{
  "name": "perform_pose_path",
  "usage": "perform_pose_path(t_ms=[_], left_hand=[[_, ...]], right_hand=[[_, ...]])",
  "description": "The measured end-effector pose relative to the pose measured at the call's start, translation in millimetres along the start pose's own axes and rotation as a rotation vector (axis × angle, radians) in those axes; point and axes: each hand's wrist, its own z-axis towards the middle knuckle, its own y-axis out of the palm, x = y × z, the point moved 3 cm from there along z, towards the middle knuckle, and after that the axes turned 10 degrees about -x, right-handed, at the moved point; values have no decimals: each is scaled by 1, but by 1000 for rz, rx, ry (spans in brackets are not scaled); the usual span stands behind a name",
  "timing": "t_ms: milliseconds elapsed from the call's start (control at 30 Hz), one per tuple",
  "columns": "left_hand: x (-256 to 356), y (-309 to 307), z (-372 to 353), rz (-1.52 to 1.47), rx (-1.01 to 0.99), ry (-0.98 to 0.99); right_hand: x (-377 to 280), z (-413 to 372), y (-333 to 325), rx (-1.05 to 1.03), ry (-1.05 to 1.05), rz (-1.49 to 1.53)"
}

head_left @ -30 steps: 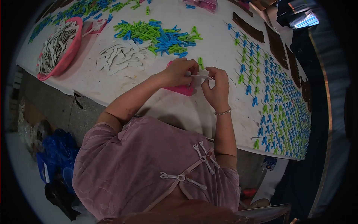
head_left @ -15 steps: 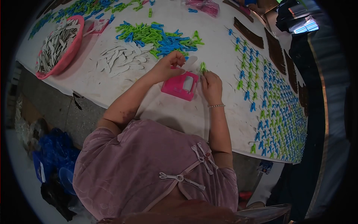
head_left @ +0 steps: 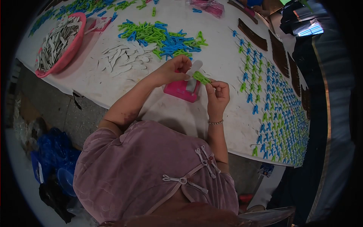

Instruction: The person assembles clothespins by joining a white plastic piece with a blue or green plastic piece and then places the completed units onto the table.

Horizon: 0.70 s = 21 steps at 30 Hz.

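Observation:
My left hand (head_left: 174, 71) pinches a flat white strip with a rounded end (head_left: 197, 65), which sticks up past the fingertips. Between the thumb and fingers of my right hand (head_left: 218, 93) is a green clothespin (head_left: 201, 78), pointed toward the strip and close beside it. Both hands hover around a pink box (head_left: 180, 92) with a pale roller or pad in its top, partly covered by the clothespin. Just beyond lies a mixed heap of green and blue clothespins (head_left: 166, 39). A spread of loose white strips (head_left: 126, 56) lies left of it.
At the left, a pink basin (head_left: 80, 39) is full of white strips. Rows of blue and green clothespins (head_left: 281, 113) cover the table's right side, beside dark brown slabs (head_left: 252, 35). A clear plastic bag (head_left: 210, 7) lies at the back, near another person's arm (head_left: 261, 10).
My right hand has brought the green clothespin leftward and up over the pink box, turning it toward the white strip. My left hand stays nearly in place, holding the strip.

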Motion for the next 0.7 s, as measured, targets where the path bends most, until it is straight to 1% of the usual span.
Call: perform_pose_path(t_ms=[133,333,400,433,500,533,700], left_hand=[[-3,1,-1,-23,-20,-19],[-6,3,-1,-18,-61,-23],[-3,5,0,-37,-39,-6],[-4,6,0,-39,-59,-9],[-7,6,0,-37,-27,-13],[-7,7,1,-42,-56,-15],[-8,11,2,-93,-23,-3]], right_hand=[[0,1,4,17,15,2],[-1,3,7,-20,9,-18],[1,2,8,-4,11,5],[3,2,7,14,9,-3],[5,1,4,5,5,-82],[5,0,3,31,4,-96],[2,-3,4,15,-21,-89]])
